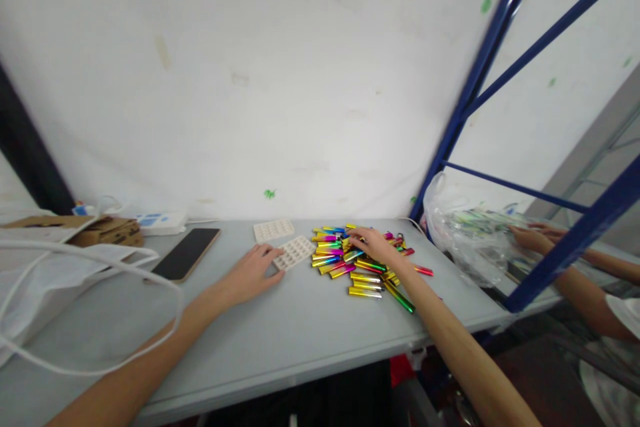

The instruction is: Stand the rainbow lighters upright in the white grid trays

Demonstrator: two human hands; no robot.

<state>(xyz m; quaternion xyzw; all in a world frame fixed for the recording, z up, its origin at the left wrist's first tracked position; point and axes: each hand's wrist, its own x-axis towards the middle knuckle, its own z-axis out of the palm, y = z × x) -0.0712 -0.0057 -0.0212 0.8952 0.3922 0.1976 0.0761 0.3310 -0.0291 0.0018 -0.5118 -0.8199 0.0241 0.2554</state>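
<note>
My left hand (255,273) rests on the table with its fingers and thumb about the left end of a white gridded tray (296,251), gripping its edge. A second white gridded tray (274,230) lies just behind, flat on the table. Right of the trays spreads a heap of shiny metallic tubes (327,260) in gold, blue, pink, red and green. Over the heap, my right hand (374,244) reaches in with bent fingers, closed among the tubes. What the fingertips hold is hidden. A green and gold tube (400,297) sticks out toward the front edge.
A dark phone-like slab (187,254) lies left, near cardboard (107,230) and a looping white cable (173,330). To the right stand a blue metal frame (463,90) and a clear plastic bag (473,253). Beyond it, another person's hands (533,239) are at work.
</note>
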